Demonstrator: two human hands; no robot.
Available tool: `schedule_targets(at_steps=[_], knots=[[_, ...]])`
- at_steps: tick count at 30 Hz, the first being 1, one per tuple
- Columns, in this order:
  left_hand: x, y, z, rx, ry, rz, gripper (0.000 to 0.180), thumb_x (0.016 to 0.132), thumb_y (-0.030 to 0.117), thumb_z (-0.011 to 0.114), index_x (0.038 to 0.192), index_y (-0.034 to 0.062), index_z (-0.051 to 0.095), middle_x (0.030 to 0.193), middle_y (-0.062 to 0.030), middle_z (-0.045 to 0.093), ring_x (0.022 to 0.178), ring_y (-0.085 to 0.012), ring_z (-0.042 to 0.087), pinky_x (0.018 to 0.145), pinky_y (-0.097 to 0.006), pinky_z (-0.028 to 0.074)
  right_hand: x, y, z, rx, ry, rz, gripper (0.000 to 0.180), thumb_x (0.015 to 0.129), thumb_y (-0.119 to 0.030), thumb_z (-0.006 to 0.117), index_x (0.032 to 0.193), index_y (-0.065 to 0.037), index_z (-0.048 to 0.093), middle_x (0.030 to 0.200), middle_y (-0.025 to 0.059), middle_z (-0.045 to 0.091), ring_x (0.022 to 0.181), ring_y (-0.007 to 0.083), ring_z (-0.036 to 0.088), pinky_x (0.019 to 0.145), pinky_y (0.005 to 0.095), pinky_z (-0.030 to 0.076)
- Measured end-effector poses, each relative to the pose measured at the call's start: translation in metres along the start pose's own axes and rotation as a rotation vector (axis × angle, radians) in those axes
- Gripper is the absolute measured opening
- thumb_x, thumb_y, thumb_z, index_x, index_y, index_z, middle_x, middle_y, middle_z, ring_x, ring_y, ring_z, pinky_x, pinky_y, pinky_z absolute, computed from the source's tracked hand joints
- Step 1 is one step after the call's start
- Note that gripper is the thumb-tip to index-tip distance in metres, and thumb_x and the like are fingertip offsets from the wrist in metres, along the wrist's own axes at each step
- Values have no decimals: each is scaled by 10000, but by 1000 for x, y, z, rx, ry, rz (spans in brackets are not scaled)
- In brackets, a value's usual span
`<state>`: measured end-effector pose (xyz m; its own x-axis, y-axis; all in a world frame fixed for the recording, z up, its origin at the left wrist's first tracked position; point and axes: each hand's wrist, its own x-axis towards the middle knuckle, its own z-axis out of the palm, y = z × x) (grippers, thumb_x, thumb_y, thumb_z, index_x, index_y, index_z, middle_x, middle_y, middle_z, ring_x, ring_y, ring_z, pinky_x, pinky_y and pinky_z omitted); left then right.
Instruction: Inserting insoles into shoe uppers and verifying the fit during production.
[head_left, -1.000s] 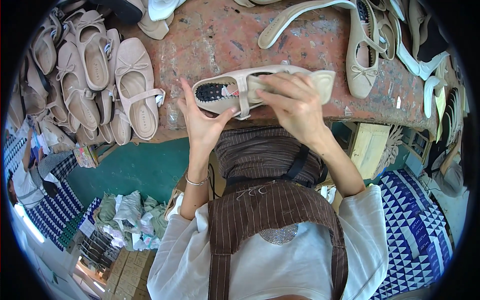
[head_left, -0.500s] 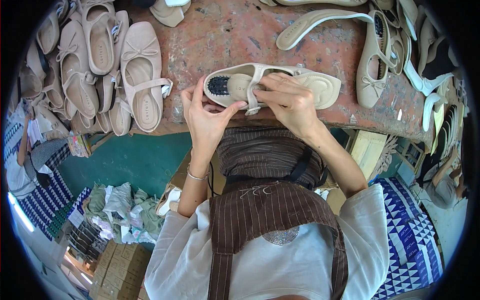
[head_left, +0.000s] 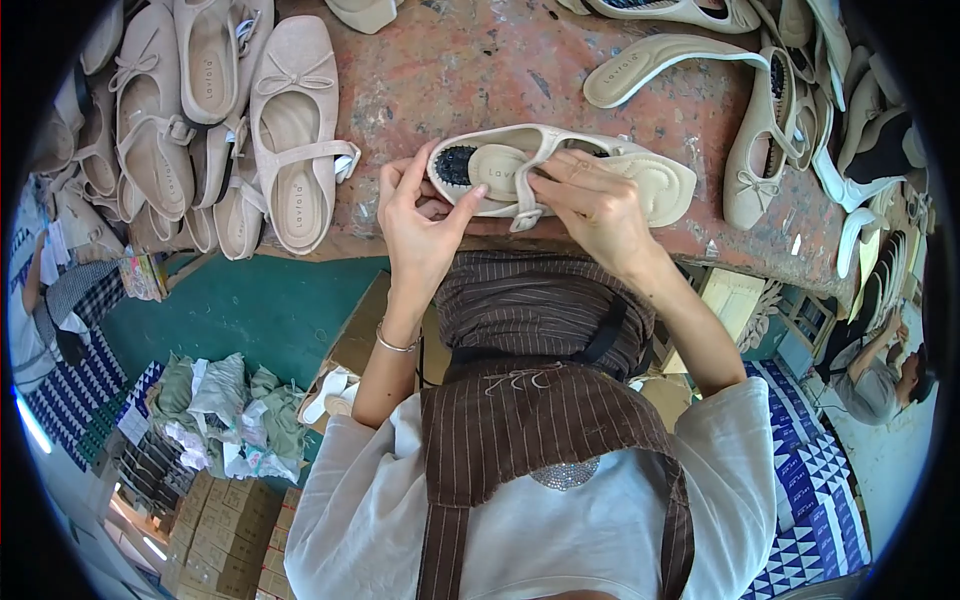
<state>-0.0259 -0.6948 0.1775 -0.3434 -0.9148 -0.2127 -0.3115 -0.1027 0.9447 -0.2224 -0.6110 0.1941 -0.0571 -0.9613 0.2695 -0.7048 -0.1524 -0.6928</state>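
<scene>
A beige strapped flat shoe point(head_left: 478, 140) lies sideways in front of me, heel to the left, with a dark heel bed showing inside. A beige padded insole point(head_left: 662, 190) passes under the strap. Its heel end rests in the shoe, short of the heel wall, and its cushioned front end shows at the right. My left hand point(head_left: 425, 205) is closed round the shoe's heel, the thumb over the near rim by the insole. Beside the strap point(head_left: 527, 195), my right hand point(head_left: 605, 210) is closed on the insole's middle; its fingertips are partly hidden.
Finished-looking beige bow shoes point(head_left: 295, 110) crowd the left of the worn red table point(head_left: 430, 80). Another insole point(head_left: 625, 70) arches toward a bow shoe point(head_left: 752, 180) at the right, near more shoes and insoles. Cartons point(head_left: 225, 520) and bagged cloth point(head_left: 220, 395) sit below left. People work at both sides.
Both hands and the shoe sit slightly farther right in the picture, while the whole view has shifted a little. My left thumb has moved inward over the rim to the insole's edge.
</scene>
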Motion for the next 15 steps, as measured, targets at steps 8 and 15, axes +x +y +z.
schedule_targets(at_steps=[8,15], knots=[[1,-3,-6,-28,-19,46,740,655,112,919,1306,-7,588,1092,-60,484,879,-123,618,704,-249,617,16,-9,8,137,84,33,209,658,67,716,851,-7,744,991,102,740,918,268,712,809,353,580],[5,-6,-7,-22,-29,83,756,635,167,934,1273,-51,593,1081,-64,504,853,-117,618,670,-232,613,23,-6,20,145,13,105,202,736,41,711,912,-30,782,1067,116,739,972,248,718,812,318,585]])
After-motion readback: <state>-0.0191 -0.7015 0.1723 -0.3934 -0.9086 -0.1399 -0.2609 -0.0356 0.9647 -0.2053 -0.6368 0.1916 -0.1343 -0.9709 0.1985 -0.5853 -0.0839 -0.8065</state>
